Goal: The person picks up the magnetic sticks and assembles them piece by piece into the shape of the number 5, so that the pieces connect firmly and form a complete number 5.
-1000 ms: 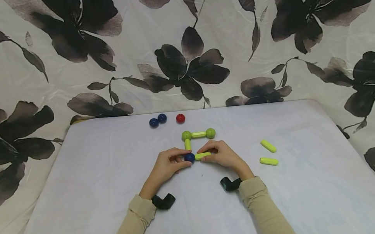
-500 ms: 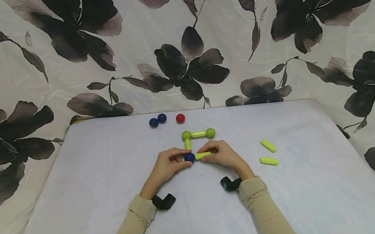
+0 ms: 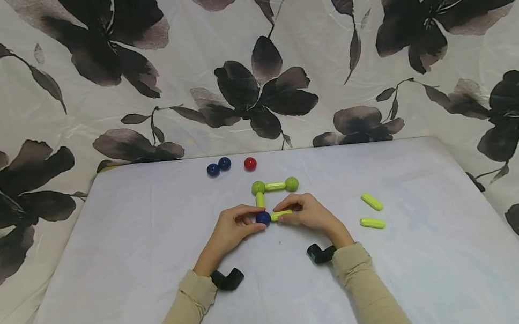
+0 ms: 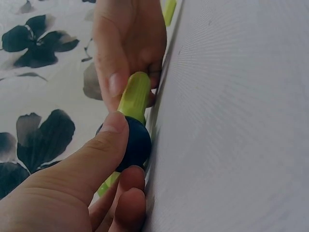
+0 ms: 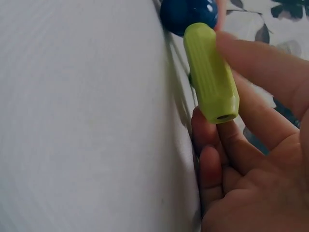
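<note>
At centre frame, the person's left hand (image 3: 235,224) grips a glossy dark-blue ball (image 3: 263,219), thumb and fingers spread no wider than the ball. The right hand (image 3: 310,215) pinches a ribbed yellow-green rod (image 5: 211,77), its far end meeting the ball's right side. Compared with the head views of the preceding second, no part has visibly shifted; both grips match. In judgement, the joint is being steadied or pressed; firm seating cannot be confirmed. From the ball, an upright yellow-green rod (image 3: 260,200) runs up to a corner green ball (image 3: 258,187). Two loose yellow-green rods (image 3: 372,223) lie right of centre on the white-covered desk (image 3: 447,268); a red ball (image 3: 250,163) lies at upper centre.
</note>
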Demonstrator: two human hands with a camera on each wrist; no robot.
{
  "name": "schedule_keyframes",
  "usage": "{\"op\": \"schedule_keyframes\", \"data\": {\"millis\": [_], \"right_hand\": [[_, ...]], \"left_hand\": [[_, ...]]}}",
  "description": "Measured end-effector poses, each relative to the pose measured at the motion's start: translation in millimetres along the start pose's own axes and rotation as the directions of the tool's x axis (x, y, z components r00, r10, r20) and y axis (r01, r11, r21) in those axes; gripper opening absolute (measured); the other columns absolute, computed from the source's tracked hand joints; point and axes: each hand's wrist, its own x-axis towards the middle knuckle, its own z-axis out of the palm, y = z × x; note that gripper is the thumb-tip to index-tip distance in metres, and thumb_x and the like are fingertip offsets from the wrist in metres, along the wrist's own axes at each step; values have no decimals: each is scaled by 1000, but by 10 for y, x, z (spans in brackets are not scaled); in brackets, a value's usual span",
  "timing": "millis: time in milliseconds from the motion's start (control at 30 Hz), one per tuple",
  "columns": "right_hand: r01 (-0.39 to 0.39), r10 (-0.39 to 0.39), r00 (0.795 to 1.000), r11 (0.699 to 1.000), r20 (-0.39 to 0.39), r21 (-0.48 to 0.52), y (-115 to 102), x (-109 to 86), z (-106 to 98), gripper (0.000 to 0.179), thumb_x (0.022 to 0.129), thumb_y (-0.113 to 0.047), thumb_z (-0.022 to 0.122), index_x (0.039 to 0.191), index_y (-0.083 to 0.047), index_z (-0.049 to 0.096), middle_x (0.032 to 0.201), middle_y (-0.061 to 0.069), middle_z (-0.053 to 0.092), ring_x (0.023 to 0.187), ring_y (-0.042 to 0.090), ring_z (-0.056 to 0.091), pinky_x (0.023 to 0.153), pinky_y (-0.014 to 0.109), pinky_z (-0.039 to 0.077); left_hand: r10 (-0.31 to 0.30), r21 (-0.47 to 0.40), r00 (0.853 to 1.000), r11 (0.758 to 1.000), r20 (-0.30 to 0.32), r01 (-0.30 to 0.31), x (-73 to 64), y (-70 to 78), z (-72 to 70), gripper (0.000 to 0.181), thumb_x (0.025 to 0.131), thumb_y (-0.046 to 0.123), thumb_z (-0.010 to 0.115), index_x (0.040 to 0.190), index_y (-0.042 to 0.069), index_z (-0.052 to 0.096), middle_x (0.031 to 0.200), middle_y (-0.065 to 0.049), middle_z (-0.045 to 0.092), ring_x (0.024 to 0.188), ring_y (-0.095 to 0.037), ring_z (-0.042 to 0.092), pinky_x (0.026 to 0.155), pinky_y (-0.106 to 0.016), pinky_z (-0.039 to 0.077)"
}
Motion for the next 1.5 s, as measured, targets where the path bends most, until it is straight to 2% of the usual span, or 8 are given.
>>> {"op": "schedule_keyframes", "data": {"millis": [300, 467, 700, 867, 1033, 1167, 1267, 1500], "right_hand": [[-71, 71, 997, 996, -9, -62, -246, 214, -94, 16, 95, -13, 67, 104, -2, 75, 103, 6, 70, 89, 15, 62, 79, 28, 49], [-3, -5, 999, 979, -36, -202, -395, 432, -168, 16, 97, -9, 62, 99, 1, 75, 98, 12, 72, 83, 16, 61, 75, 27, 48], [89, -130, 988, 927, -88, -365, -595, 729, -199, 18, 96, -4, 58, 99, 2, 74, 92, 11, 70, 79, 20, 60, 68, 26, 46], [142, -203, 976, 863, -75, -484, -688, 954, -181, 20, 97, -2, 57, 108, 3, 72, 104, 13, 67, 91, 25, 60, 80, 33, 50], [160, -178, 983, 742, 39, -652, -709, 1152, -163, 38, 98, -2, 54, 135, -6, 59, 139, 13, 53, 129, 28, 50, 108, 40, 39], [177, -130, 984, 660, 121, -730, -654, 1256, -160, 52, 99, -3, 53, 150, -13, 45, 157, 12, 34, 142, 32, 35, 115, 46, 30], [177, -74, 983, 637, 168, -750, -595, 1297, -151, 56, 99, -2, 51, 152, -16, 41, 160, 11, 28, 143, 34, 32, 115, 47, 29], [175, 19, 970, 638, 242, -750, -512, 1314, -96, 50, 100, 0, 47, 148, -15, 49, 159, 12, 31, 143, 30, 34, 114, 42, 30]], "left_hand": [[-17, -9, 1000, 1000, -8, 17, -1, 0, 4, 36, 81, 22, 84, 117, 20, 75, 87, 1, 66, 57, -16, 55, 48, -26, 47], [-11, -17, 1000, 1000, -10, 11, 3, 2, 4, 35, 82, 21, 83, 116, 20, 75, 87, 1, 66, 57, -16, 54, 48, -26, 46], [-1, -21, 1000, 1000, -9, 1, -1, -4, -7, 35, 82, 19, 83, 116, 18, 75, 89, 1, 67, 58, -16, 55, 48, -26, 47], [11, -18, 1000, 1000, -7, -11, -9, -20, -13, 35, 81, 20, 84, 116, 18, 75, 89, 1, 67, 57, -16, 55, 48, -27, 47], [22, -15, 1000, 1000, -8, -23, -7, -28, -12, 36, 81, 20, 84, 115, 19, 75, 88, 1, 67, 56, -16, 55, 47, -27, 47], [32, -28, 999, 999, -1, -32, 2, -23, -4, 36, 81, 20, 84, 116, 19, 75, 89, 1, 67, 57, -17, 55, 48, -27, 47], [33, -35, 999, 999, 7, -33, 6, -20, 3, 37, 81, 20, 84, 117, 19, 75, 89, 1, 67, 57, -17, 55, 48, -27, 47], [52, -36, 999, 998, 4, -52, -2, -11, -7, 37, 80, 19, 84, 116, 17, 75, 88, 1, 67, 56, -17, 56, 47, -28, 47]]}}
